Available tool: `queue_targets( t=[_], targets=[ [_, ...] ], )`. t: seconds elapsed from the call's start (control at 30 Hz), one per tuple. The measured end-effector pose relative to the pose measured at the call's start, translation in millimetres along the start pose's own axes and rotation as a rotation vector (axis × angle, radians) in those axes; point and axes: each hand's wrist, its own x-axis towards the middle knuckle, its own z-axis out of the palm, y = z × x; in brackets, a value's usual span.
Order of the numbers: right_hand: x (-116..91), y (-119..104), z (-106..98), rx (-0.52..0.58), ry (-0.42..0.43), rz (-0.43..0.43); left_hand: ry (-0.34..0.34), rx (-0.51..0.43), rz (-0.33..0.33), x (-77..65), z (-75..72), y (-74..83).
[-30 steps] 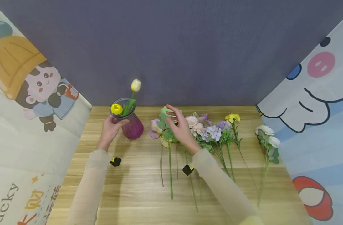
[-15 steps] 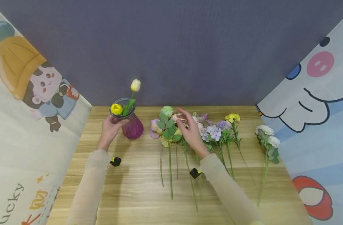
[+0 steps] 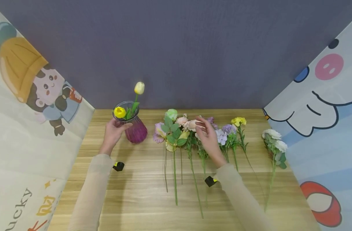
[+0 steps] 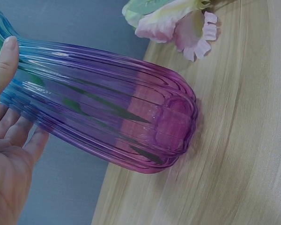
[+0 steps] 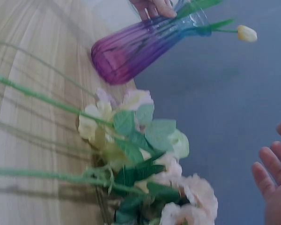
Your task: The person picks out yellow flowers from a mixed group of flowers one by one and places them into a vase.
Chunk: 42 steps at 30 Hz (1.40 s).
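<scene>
My left hand [image 3: 113,134] grips the neck of a fluted glass vase [image 3: 136,131], blue at the top and magenta at the base. In the left wrist view, the thumb and fingers wrap the vase [image 4: 103,98] near its rim. A yellow tulip [image 3: 119,112] and a taller creamy-white tulip [image 3: 139,88] stand in it, stems visible through the glass. My right hand [image 3: 208,138] is over the row of flowers, fingers loosely spread and holding nothing. Beneath and beside it are pale pink blooms [image 3: 190,124] and lilac hydrangea-like flowers [image 3: 221,137], partly covered by the hand.
Left of the pink blooms lie a green rose-like flower [image 3: 171,114] and a pinkish-purple flower [image 3: 159,132]. To the right are a purple ball-shaped flower [image 3: 229,128], a yellow flower [image 3: 238,121] and a white-flowered stem [image 3: 272,133]. A dark wall [image 3: 176,57] backs the wooden table [image 3: 147,199].
My right hand has moved rightward along the flowers, from above the green bloom to beyond the pale pink ones, uncovering the blooms on the left. The left hand and vase stay put.
</scene>
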Motion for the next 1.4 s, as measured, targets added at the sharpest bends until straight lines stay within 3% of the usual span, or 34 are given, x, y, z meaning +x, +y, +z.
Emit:
queue_targets(
  t=[0.57, 0.63, 0.83, 1.07, 1.4],
  targets=[
    [-21.3, 36.0, -48.4, -0.014, 0.172, -0.078, 0.003, 0.011, 0.019, 0.3, 0.0, -1.5],
    [-22.9, 39.3, -53.7, -0.012, 0.196, -0.084, 0.004, 0.006, 0.009, 4.3, 0.0, -9.3],
    [-34.1, 44.6, -71.3, -0.024, 0.231, -0.016, 0.01, -0.014, -0.001, 15.2, 0.4, -34.0],
    [-46.4, 58.7, -86.8, -0.013, 0.305, -0.011, 0.018, -0.03, 0.027, 14.4, 1.4, -35.2],
    [-66.1, 77.2, -105.7, 0.004, 0.414, 0.082, 0.005, -0.035, 0.001, 12.7, 0.5, -29.9]
  ],
)
